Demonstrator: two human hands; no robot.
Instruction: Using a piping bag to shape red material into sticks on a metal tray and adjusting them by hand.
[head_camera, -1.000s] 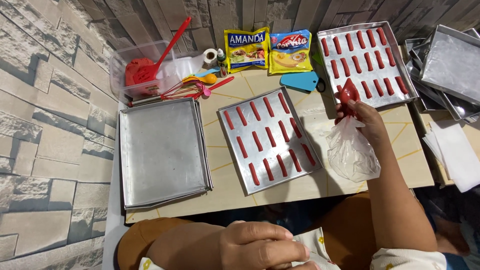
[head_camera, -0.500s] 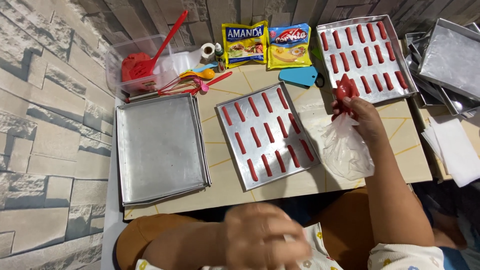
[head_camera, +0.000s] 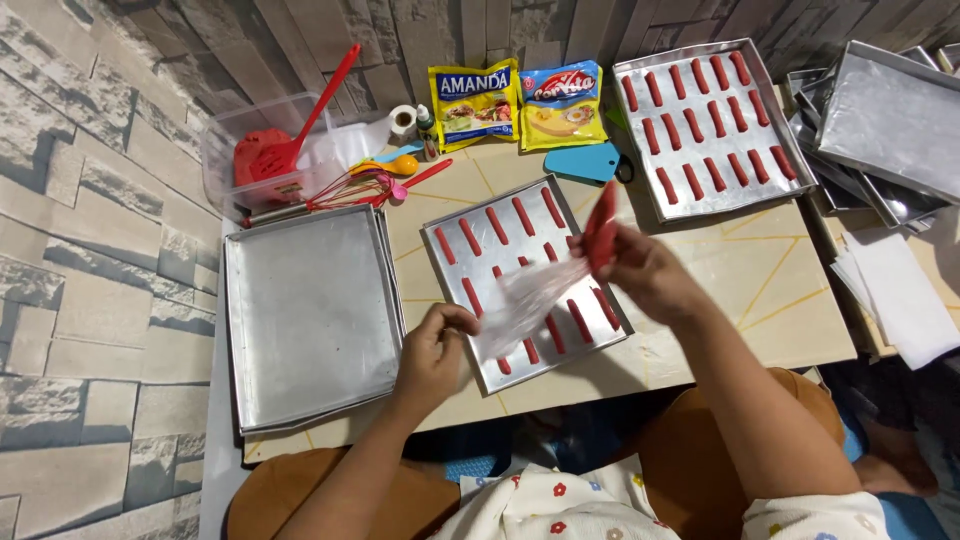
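Grasping 1 clear piping bag (head_camera: 535, 290), left hand (head_camera: 432, 345) pinches its tail; right hand (head_camera: 640, 270) clenches its red-filled tip above the centre tray (head_camera: 480, 375), piping in progress; next strip requires steady alignment.

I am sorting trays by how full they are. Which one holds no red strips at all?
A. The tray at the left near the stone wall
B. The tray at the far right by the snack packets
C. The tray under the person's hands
A: the left tray shows only bare metal, while the middle tray and the far tray both carry rows of red strips.
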